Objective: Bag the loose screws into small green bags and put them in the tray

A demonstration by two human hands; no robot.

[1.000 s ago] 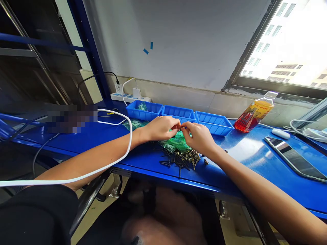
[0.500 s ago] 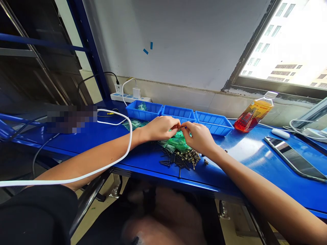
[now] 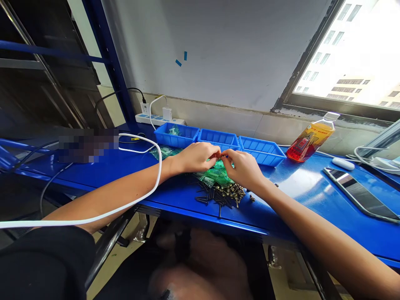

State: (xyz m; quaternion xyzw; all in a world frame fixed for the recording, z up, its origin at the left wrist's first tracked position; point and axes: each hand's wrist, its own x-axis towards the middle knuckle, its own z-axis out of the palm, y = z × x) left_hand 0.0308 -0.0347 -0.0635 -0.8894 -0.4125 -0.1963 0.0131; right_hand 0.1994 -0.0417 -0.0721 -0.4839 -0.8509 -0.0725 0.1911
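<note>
My left hand and my right hand meet fingertip to fingertip, both pinched around something too small to make out. Right below them lies a green plastic bag with small parts. A pile of brass-coloured fittings spreads in front of it, beside dark screws near the front edge of the blue table. Behind my hands, three blue bins stand in a row: the left bin holds a small clear bag, then come the middle bin and the right bin.
A tilted drink bottle stands right of the bins. Farther right lie a phone and a white oval object. A white cable passes over my left forearm. At the back left is a power strip.
</note>
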